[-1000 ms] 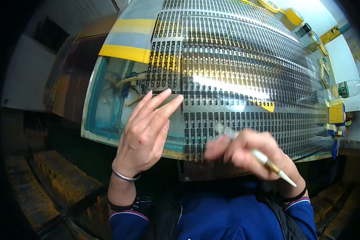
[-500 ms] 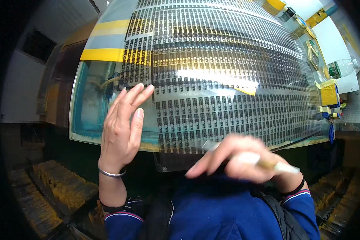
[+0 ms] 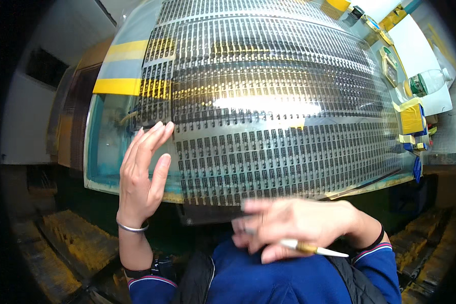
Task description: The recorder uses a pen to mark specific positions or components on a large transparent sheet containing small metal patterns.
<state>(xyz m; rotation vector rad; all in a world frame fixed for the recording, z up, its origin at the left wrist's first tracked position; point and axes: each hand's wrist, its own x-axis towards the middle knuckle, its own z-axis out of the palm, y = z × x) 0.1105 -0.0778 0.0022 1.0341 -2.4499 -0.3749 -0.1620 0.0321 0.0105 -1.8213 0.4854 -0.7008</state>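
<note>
Your left hand (image 3: 139,175) is flat, fingers pressed together, on the sheet's (image 3: 268,101) left edge on the surface. Right hand (image 3: 299,225) is blurred, fingers pinching a pen (image 3: 314,249). Sheet looks thin, floppy — lift it by the edges.

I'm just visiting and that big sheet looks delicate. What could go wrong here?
The right hand holds a pointed pen-like tool close to the near edge of the patterned sheet; a slip might scratch it. The left hand rests its fingertips near the sheet's left edge and might smudge or shift it.
</note>
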